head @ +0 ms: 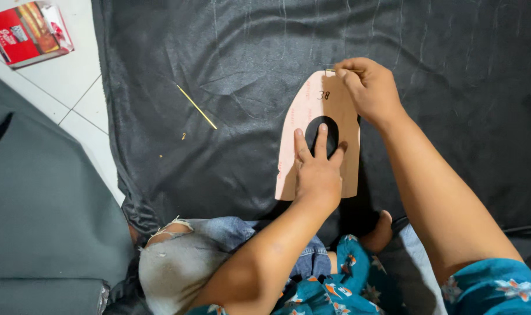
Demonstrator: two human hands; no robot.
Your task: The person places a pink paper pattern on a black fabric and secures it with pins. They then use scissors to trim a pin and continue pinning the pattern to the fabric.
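A big black cloth lies flat on the floor. On it sits a pink card shape, round at the top and straight at the bottom, with an egg-shaped hole in the middle. The black cloth shows through the hole.

The left hand lies flat on the lower half of the card. Its fingers are spread a little and press down next to the hole, with the tips touching its edge.

The right hand is at the top edge of the card. Its thumb and first finger pinch a thin yellow stick. The tip of the stick touches the rim of the card. The other fingers are curled in.

Another thin yellow stick lies alone on the cloth, well to the left of the card. A tiny yellow bit lies near it.

A red box lies on the white tiles in the far left corner. Grey cloth covers the floor on the left. The person's knees in torn jeans and a blue flower shirt show at the bottom.
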